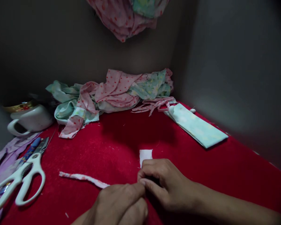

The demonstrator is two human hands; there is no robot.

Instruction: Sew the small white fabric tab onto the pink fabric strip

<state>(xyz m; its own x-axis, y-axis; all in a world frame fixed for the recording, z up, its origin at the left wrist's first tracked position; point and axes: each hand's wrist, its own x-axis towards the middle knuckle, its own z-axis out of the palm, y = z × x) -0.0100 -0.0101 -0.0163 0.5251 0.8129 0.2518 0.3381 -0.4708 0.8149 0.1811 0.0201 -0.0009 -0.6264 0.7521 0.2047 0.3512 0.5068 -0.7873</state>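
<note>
Low in the middle of the head view, my left hand is closed around a narrow pink-and-white fabric strip, whose free end stretches left over the red cloth. My right hand meets it fingertip to fingertip, thumb and index finger pinched together. What lies in that pinch is hidden by the fingers. Just beyond the right knuckles, a small white fabric piece shows on the red cloth, its lower part covered by the hand.
White-handled scissors and a blue pen lie at left, near a white mug and lilac cloth. Crumpled pink and green fabric lines the back wall. Folded mint fabric rests at right. Pink fabric hangs above.
</note>
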